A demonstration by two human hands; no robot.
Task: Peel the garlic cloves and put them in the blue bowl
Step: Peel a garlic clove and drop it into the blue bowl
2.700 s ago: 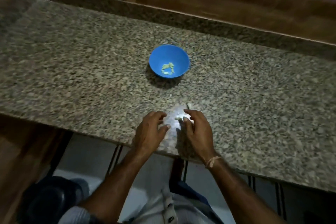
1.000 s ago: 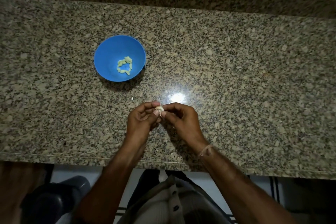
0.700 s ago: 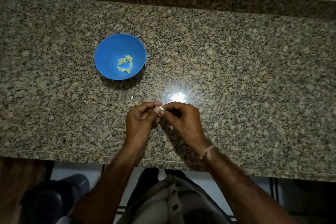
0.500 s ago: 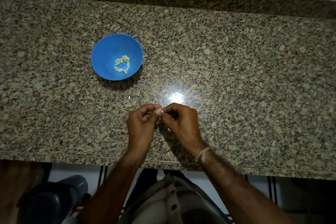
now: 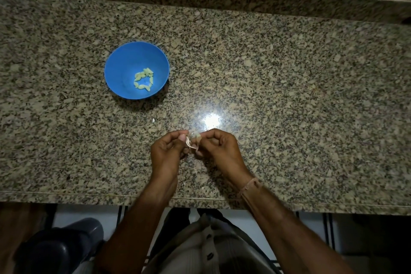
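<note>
Reference: blue bowl [image 5: 119,66], upright on the granite countertop [image 5: 289,95]. On its floor, a small cluster of peeled cloves [image 5: 144,79], pale yellow-green; count not resolvable.

In work: one garlic clove [image 5: 191,143], nearer the person than the bowl and to its right, well apart from it; papery skin partly lifted, pinkish flap showing.

Grip, left hand [image 5: 166,153]: fingers curled, thumb and forefinger pinching the clove from the bowl side; narrow. Grip, right hand [image 5: 219,149]: fingers curled, fingertips pinching the same clove from the side away from the bowl; narrow; thread band [image 5: 249,187] at the wrist. The hands meet at the clove.

Also noted: a small white fragment [image 5: 153,120] on the stone between bowl and left hand; skin or clove piece, cannot tell; a bright light reflection [image 5: 211,120] right of the bowl, just beyond the right hand.
</note>
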